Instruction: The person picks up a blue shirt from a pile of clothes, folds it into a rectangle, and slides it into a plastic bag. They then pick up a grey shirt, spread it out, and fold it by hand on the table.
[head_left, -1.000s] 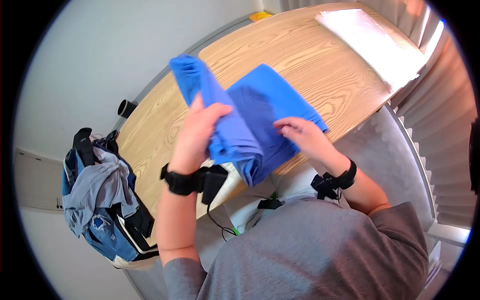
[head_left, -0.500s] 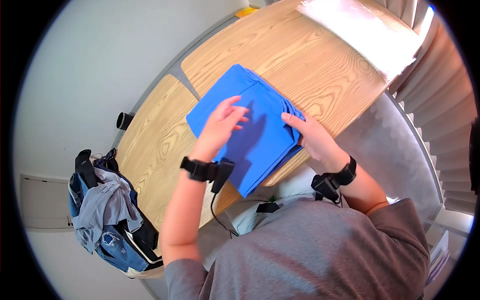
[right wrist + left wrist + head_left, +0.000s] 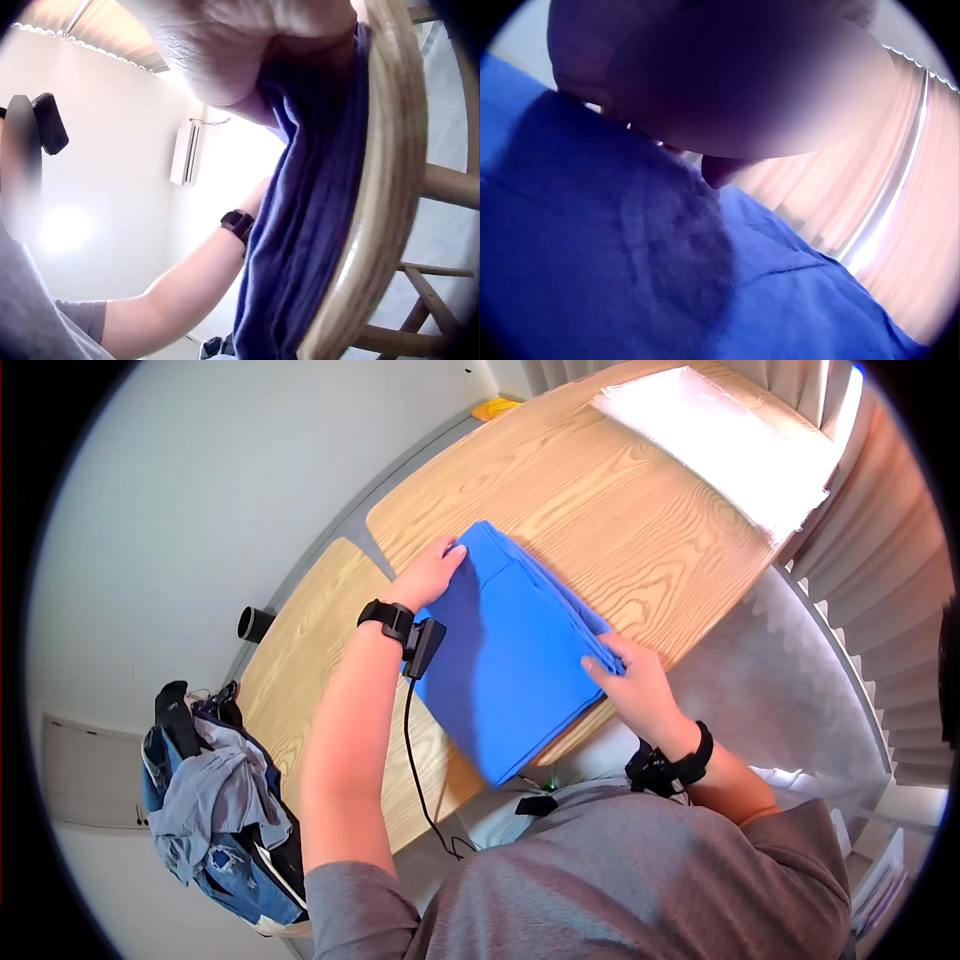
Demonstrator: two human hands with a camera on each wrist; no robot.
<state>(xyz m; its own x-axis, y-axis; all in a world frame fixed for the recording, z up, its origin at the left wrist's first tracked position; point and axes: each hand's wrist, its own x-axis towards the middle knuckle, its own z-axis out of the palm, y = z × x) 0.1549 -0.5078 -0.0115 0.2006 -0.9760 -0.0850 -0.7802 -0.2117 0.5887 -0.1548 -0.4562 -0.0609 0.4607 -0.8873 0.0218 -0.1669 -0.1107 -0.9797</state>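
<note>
A bright blue folded garment (image 3: 510, 650), several layers thick, lies on the wooden table (image 3: 560, 470) close to its front edge. A seam runs across its far end. At the garment's far left edge my left hand (image 3: 428, 575) grips it, the thumb over the top and the other fingers mostly hidden behind the edge. On the right side my right hand (image 3: 640, 685) holds the layered edge, with the thumb on top. The right wrist view shows the stacked folds (image 3: 300, 202) under that hand, right along the table's rim (image 3: 390, 150).
A heap of clothes (image 3: 215, 800), grey and denim among them, sits at the table's left end. Shiny clear plastic packaging (image 3: 725, 445) lies at the far right. A black cup-like object (image 3: 255, 624) is beyond the left edge. A cable (image 3: 412, 750) hangs from my left wrist.
The garment has come down from a raised, partly folded state to lie flat in a square. My left hand has moved to its far left edge; my right hand has taken its right edge.
</note>
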